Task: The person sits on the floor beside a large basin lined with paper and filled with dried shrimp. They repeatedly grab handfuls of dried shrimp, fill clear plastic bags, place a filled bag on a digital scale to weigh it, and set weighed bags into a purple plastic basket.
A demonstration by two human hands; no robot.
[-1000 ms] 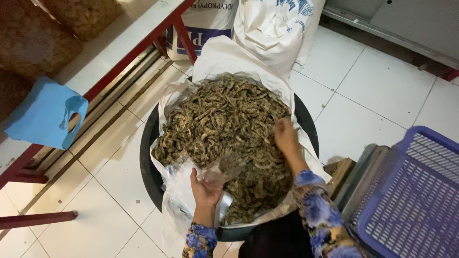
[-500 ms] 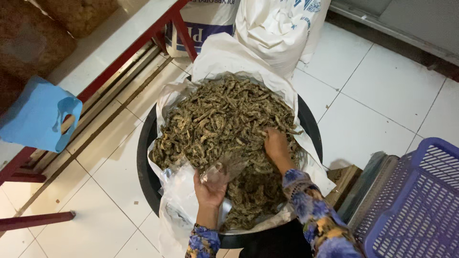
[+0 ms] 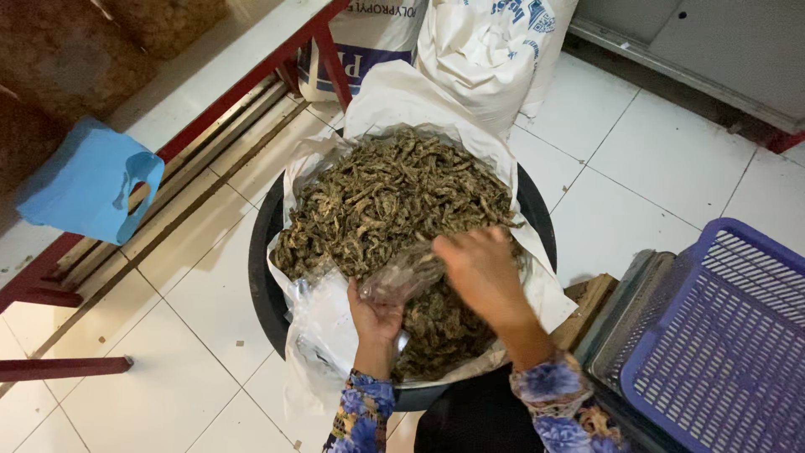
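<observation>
Nearest the person, between the two flowered sleeves, the left hand (image 3: pixel 375 317) is closed around the neck of a small clear plastic bag (image 3: pixel 401 277), holding its mouth up and tilted toward the right. Just beside it, the right hand (image 3: pixel 482 268) hovers over the bag's opening, palm down and fingers curled; whether anything sits inside that loose grip I cannot tell, as the hand is blurred. Under both hands lies a heap of dried brownish-green strips (image 3: pixel 390 201), piled on a white sack liner (image 3: pixel 394 92) spread inside a black round tub (image 3: pixel 262 285). Off to the right of the right hand stands a blue plastic basket (image 3: pixel 721 335). Beyond the tub, white sacks (image 3: pixel 486 50) lean on the tiled floor (image 3: pixel 637 168).
</observation>
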